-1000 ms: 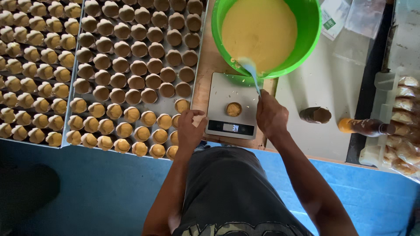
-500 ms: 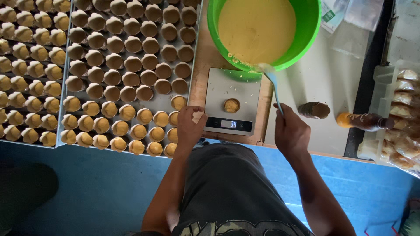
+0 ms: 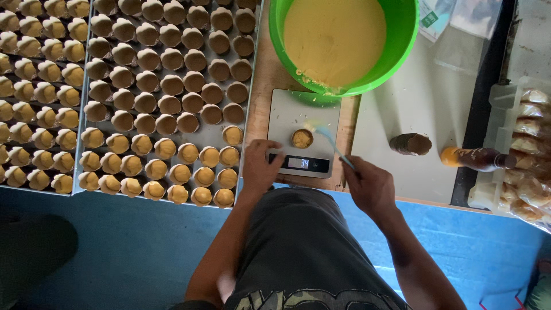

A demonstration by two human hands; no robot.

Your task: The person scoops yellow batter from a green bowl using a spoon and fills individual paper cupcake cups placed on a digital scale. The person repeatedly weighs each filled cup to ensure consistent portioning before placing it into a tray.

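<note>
While right hand (image 3: 370,186) is gripping spoon (image 3: 328,138), I'm topping cup (image 3: 302,138) on scale (image 3: 303,133); left hand (image 3: 261,166) resting loose at scale edge. Next probably calling for lifting cup to tray (image 3: 215,136).

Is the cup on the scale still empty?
No, the cup on the scale holds yellow batter, and the spoon in the right hand reaches it.

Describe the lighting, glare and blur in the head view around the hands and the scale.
Head view: soft, even daylight; the batter in the green bowl looks bright and nearly washed out; the spoon in the right hand is slightly motion-blurred over the cup on the scale; the left hand is sharp; the lower left floor lies in dark shadow.
</note>
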